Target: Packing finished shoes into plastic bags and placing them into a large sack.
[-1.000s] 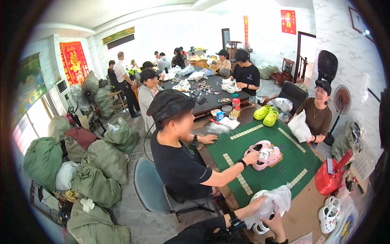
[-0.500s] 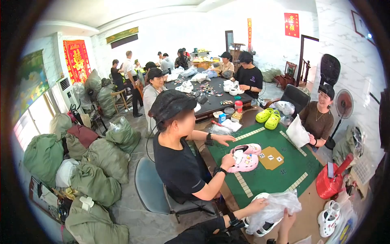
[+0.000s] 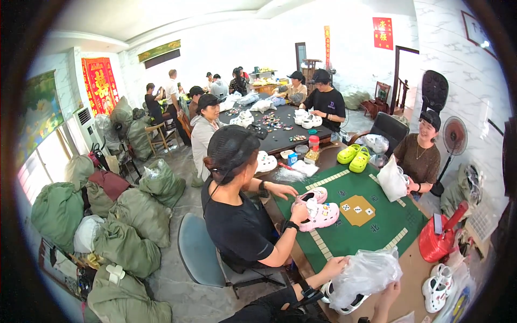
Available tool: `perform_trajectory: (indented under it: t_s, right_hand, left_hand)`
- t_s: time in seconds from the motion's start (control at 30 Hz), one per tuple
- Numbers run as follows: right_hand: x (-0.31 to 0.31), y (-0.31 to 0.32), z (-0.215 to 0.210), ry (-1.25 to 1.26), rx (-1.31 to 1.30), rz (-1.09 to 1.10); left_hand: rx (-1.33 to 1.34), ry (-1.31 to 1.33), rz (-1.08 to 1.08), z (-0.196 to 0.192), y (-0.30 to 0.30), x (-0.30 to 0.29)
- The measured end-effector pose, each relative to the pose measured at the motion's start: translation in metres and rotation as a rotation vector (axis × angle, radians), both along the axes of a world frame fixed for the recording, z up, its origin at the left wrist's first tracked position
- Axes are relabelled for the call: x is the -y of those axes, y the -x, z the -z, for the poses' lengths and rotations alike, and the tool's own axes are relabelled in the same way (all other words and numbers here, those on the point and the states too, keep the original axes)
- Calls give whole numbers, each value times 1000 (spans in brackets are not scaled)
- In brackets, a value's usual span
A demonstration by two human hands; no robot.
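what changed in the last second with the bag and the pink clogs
The left hand and right hand have kept hold of the clear plastic bag over the white clog; it sits fuller and further right. The co-worker in black has drawn the pink clogs toward the table's left edge. The yellow clogs stayed put.

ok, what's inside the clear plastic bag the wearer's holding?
Both hands, left hand and right hand, grip the clear plastic bag. A white clog with dark holes shows through its lower edge. The crumpled film hides the rest.
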State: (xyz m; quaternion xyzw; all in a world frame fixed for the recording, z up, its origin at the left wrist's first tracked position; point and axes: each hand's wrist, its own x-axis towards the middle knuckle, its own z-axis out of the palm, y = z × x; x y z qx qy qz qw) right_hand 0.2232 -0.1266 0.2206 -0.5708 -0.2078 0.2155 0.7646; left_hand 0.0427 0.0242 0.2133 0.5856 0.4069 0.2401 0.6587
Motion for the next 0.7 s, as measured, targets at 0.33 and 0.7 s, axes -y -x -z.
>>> perform_trajectory:
  t_s: [0.33, 0.7]
  right_hand:
    - [3, 12, 15, 194, -8, -432]
    - [-6, 6, -2, 194, 197, -104]
  left_hand:
    - [210, -173, 371, -16, -12, 26]
    - [282, -275, 387, 12, -19, 24]
